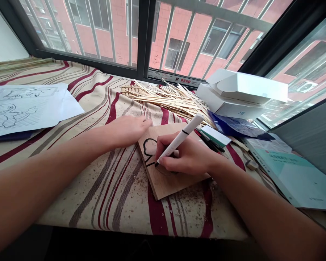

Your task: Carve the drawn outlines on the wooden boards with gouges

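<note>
right hand pinching white marker, axis eight-to-two o'clock, tip touching wooden board beneath; left hand at board's eleven o'clock corner, cannot tell finger spread; black outline toward tip's eleven.

And here's the bench, draped in cream cloth striped maroon and grey: cartoon drawings at left, over a dark blue item; a wooden board mid-bench, amid scattered crumbs; thin wooden sticks heaped beyond; a white ZTE box; a teal-covered book at right!
</note>
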Action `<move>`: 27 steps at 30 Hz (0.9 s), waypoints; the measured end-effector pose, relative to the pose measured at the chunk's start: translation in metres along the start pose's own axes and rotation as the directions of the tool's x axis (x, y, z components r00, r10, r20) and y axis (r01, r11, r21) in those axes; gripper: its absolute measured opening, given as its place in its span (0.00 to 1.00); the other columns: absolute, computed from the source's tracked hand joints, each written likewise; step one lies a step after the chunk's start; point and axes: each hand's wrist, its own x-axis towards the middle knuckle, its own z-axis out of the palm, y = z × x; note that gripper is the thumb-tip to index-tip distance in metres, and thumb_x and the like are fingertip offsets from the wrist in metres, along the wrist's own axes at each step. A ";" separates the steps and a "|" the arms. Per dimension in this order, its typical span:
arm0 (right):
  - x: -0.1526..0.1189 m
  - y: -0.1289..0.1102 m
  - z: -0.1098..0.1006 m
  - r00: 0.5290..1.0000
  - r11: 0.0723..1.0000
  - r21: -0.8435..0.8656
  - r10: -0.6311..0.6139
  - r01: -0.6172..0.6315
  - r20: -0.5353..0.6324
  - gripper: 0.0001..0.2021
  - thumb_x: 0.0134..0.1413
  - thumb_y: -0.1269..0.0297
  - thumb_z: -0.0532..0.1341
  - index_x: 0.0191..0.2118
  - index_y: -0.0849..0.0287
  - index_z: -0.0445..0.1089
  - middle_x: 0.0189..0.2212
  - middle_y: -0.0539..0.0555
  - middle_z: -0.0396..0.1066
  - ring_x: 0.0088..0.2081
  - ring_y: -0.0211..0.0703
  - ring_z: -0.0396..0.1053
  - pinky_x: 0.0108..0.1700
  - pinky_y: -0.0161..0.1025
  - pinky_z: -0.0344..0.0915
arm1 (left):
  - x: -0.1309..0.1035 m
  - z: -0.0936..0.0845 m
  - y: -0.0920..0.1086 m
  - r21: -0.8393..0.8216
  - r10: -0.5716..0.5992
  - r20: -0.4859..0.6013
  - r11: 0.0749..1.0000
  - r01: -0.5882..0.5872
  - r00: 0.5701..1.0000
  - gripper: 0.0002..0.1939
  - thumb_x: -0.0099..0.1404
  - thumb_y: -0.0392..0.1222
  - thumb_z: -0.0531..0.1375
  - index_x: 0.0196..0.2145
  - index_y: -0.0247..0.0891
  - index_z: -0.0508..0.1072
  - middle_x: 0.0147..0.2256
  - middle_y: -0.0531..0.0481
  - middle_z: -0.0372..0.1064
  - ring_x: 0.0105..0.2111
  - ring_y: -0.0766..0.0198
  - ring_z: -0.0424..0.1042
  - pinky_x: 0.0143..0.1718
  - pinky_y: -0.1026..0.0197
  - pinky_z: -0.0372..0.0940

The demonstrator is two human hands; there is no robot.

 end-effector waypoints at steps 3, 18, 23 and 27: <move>-0.001 -0.001 0.000 0.999 1.000 -0.025 -0.014 0.012 -0.045 0.06 0.47 0.77 0.61 0.31 0.62 0.71 0.23 0.44 0.71 0.25 0.30 0.65 0.27 0.29 0.61 | 0.000 -0.001 0.001 0.006 0.009 0.009 1.000 -0.009 1.000 0.18 0.75 0.38 0.43 0.50 0.36 0.71 0.46 0.41 0.73 0.39 0.54 0.73 0.37 0.56 0.61; -0.001 -0.003 -0.001 1.000 0.999 -0.035 -0.016 0.016 0.011 0.05 0.47 0.76 0.61 0.30 0.61 0.72 0.24 0.45 0.71 0.26 0.31 0.65 0.29 0.31 0.61 | -0.001 -0.002 0.001 0.023 0.009 0.007 1.000 -0.009 1.000 0.19 0.75 0.38 0.41 0.50 0.36 0.71 0.48 0.39 0.74 0.42 0.52 0.74 0.40 0.55 0.64; -0.002 -0.002 0.000 1.000 0.999 -0.039 -0.022 0.023 0.015 0.05 0.46 0.76 0.61 0.29 0.61 0.70 0.24 0.46 0.71 0.27 0.33 0.65 0.30 0.31 0.61 | -0.001 -0.002 0.001 0.023 0.006 0.008 1.000 -0.006 1.000 0.18 0.75 0.38 0.42 0.49 0.36 0.70 0.48 0.40 0.74 0.42 0.54 0.74 0.39 0.56 0.64; -0.002 -0.001 0.000 1.000 1.000 -0.004 -0.008 0.008 0.002 0.05 0.48 0.76 0.61 0.32 0.61 0.71 0.24 0.45 0.71 0.27 0.33 0.66 0.30 0.31 0.63 | 0.000 -0.002 0.001 0.000 0.011 0.000 1.000 -0.011 1.000 0.18 0.75 0.38 0.43 0.48 0.36 0.71 0.48 0.40 0.74 0.42 0.53 0.74 0.39 0.55 0.64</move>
